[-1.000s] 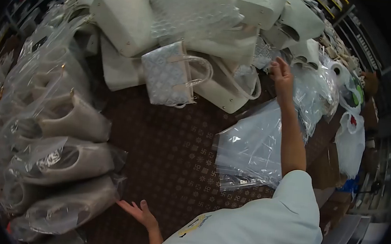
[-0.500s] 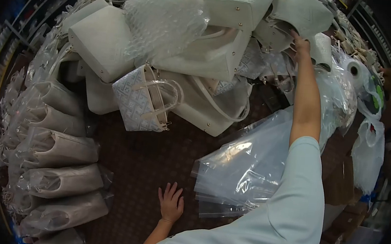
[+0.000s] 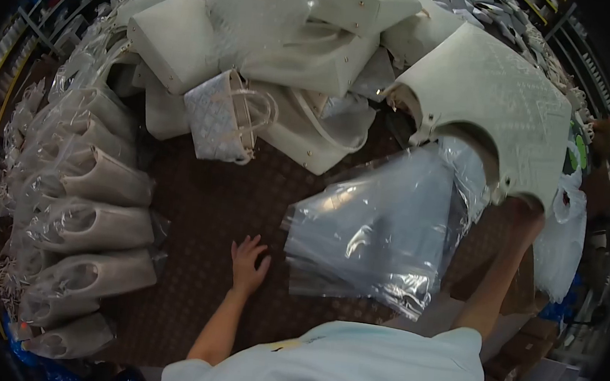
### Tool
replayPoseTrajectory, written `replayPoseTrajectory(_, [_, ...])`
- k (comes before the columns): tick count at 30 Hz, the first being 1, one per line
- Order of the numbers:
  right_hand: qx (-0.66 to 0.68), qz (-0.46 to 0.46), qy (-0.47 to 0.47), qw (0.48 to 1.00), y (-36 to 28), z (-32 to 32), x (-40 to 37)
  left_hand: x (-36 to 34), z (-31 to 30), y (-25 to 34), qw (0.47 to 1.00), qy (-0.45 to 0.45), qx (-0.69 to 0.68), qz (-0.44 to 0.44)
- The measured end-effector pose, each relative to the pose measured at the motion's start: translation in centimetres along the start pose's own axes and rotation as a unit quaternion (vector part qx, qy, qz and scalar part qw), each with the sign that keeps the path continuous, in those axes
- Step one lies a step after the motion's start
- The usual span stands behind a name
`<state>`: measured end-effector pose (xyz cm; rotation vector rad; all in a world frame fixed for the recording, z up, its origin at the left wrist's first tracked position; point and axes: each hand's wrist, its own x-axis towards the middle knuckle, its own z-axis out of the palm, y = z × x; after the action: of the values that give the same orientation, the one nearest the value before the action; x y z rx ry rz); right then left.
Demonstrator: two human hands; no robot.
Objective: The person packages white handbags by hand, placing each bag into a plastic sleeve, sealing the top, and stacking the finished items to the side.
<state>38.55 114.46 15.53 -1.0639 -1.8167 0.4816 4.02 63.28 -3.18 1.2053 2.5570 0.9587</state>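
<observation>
My right hand grips the edge of a large cream handbag, which hangs tilted with its opening toward me; the fingers are partly hidden by the bag. My left hand rests with fingers spread over the brown surface, holding nothing. Between the hands lies a fanned stack of clear plastic bags, its upper right part under the cream handbag. A small patterned handbag with looped handles lies beyond my left hand.
Cream handbags are heaped at the back, with a bubble-wrapped item among them. Along the left runs a row of plastic-wrapped bags. Cardboard and a white plastic bag lie at the right. Shelves flank both sides.
My right hand has come back from the heap toward me, bringing the large cream handbag with it. My left hand appears slightly higher and farther left, still spread. The view has shifted.
</observation>
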Motion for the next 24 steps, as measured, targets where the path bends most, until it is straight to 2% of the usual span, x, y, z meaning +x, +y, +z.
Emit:
replayPoseTrajectory(1, [0.228,0.105,0.026,0.968,-1.6,-2.5,-4.3,0.8,-0.2,-1.7,0.999,-0.027,-0.028,-0.011])
replayPoseTrajectory(2, [0.437,0.215,0.062,0.871,-4.6,-3.8,-9.7,1.9,-0.1,-3.8,0.936,-0.096,-0.299,-0.162])
replayPoseTrajectory(3, [0.467,0.301,0.09,0.826,-8.8,-3.9,-14.4,2.9,-3.5,-1.5,0.817,-0.115,-0.516,-0.232])
replayPoseTrajectory(4, [0.498,0.369,0.119,0.776,-13.0,-3.1,-17.8,4.1,-7.1,1.9,0.641,-0.112,-0.704,-0.283])
replayPoseTrajectory(5, [0.465,0.359,0.032,0.808,-14.5,-2.5,-22.0,3.6,-9.3,2.4,0.582,-0.176,-0.771,-0.191])
replayPoseTrajectory(6, [0.419,0.286,-0.123,0.853,-15.1,-1.8,-25.7,2.6,-11.4,1.8,0.511,-0.236,-0.821,-0.097])
replayPoseTrajectory(7, [0.479,0.306,-0.132,0.812,-17.5,0.5,-29.3,0.4,-13.2,1.7,0.658,-0.173,-0.718,-0.146])
replayPoseTrajectory(8, [0.482,0.296,-0.25,0.786,-15.9,2.2,-33.2,-2.4,-15.0,1.0,0.784,-0.106,-0.583,-0.186])
replayPoseTrajectory(9, [0.444,0.294,-0.311,0.787,-17.4,3.7,-35.6,-4.9,-16.6,-0.6,0.813,-0.112,-0.53,-0.213])
replayPoseTrajectory(10, [0.366,0.264,-0.422,0.786,-18.2,4.7,-36.7,-7.0,-18.0,-2.2,0.84,-0.113,-0.475,-0.238])
replayPoseTrajectory(11, [0.283,0.23,-0.527,0.767,-18.7,5.2,-37.5,-9.3,-18.4,-4.0,0.84,-0.114,-0.472,-0.243])
replayPoseTrajectory(12, [0.286,0.23,-0.531,0.764,-18.4,4.8,-36.8,-11.6,-17.8,-6.3,0.822,-0.093,-0.471,-0.307])
replayPoseTrajectory(13, [0.185,0.152,-0.649,0.722,-17.5,4.1,-34.8,-13.0,-17.5,-7.7,0.8,-0.068,-0.467,-0.37])
replayPoseTrajectory(14, [0.08,0.067,-0.746,0.658,-16.6,4.2,-33.1,-13.7,-17.6,-7.8,0.801,-0.062,-0.464,-0.372])
replayPoseTrajectory(15, [0.105,0.078,-0.615,0.778,-15.0,6.0,-31.4,-13.8,-16.9,-7.6,0.811,-0.04,-0.452,-0.37])
replayPoseTrajectory(16, [0.127,0.091,-0.467,0.87,-13.8,7.8,-30.0,-14.1,-16.3,-7.0,0.817,-0.02,-0.44,-0.372])
replayPoseTrajectory(17, [-0.033,0.001,-0.455,0.89,-14.2,9.6,-29.1,-14.4,-16.2,-6.1,0.812,-0.017,-0.441,-0.381])
replayPoseTrajectory(18, [-0.19,-0.094,-0.427,0.879,-14.8,11.0,-28.7,-13.8,-16.4,-4.9,0.821,-0.032,-0.44,-0.363])
replayPoseTrajectory(19, [-0.185,-0.1,-0.43,0.878,-13.4,12.2,-29.4,-12.9,-16.9,-4.1,0.832,-0.044,-0.437,-0.339])
replayPoseTrajectory(21, [-0.191,-0.116,-0.359,0.906,-9.1,15.1,-30.8,-12.7,-16.9,-2.8,0.845,-0.033,-0.416,-0.335])
replayPoseTrajectory(22, [-0.187,-0.128,-0.364,0.903,-9.1,15.4,-29.8,-12.8,-16.6,-2.3,0.857,-0.031,-0.394,-0.332])
replayPoseTrajectory(24, [-0.155,-0.031,-0.436,0.886,-9.9,14.8,-29.1,-14.0,-15.7,-3.0,0.849,-0.027,-0.391,-0.354])
